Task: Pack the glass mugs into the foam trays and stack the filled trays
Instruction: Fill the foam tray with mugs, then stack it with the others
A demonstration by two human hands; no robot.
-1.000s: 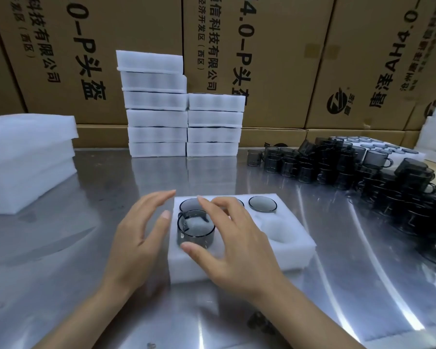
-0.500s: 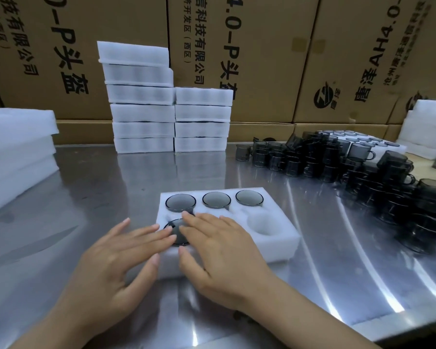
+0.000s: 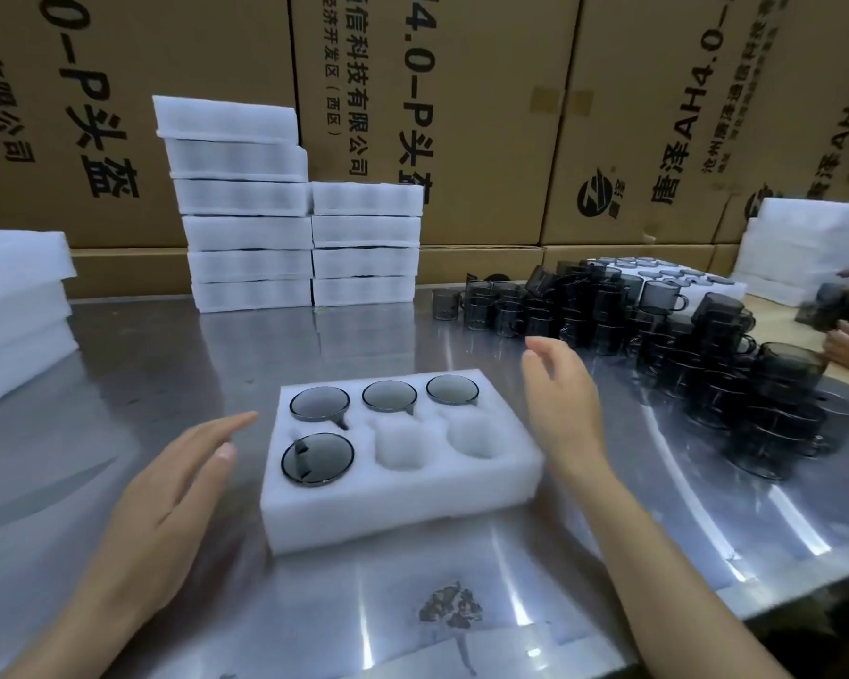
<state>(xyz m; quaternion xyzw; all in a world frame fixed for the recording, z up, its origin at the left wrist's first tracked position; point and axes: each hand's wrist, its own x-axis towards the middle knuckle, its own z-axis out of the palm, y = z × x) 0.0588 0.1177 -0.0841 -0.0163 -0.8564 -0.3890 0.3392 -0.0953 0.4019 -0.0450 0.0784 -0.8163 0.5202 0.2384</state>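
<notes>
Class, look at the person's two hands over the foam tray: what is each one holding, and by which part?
Nothing is held. The left hand and right hand are both open, either side of the foam tray.

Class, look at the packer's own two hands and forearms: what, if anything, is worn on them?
Nothing shows. The left hand and right hand are bare, with no gloves, rings, watch or bracelet visible. Both forearms are uncovered to the picture's edge, with no sleeve in sight. Fingernails look short and unpainted.
</notes>
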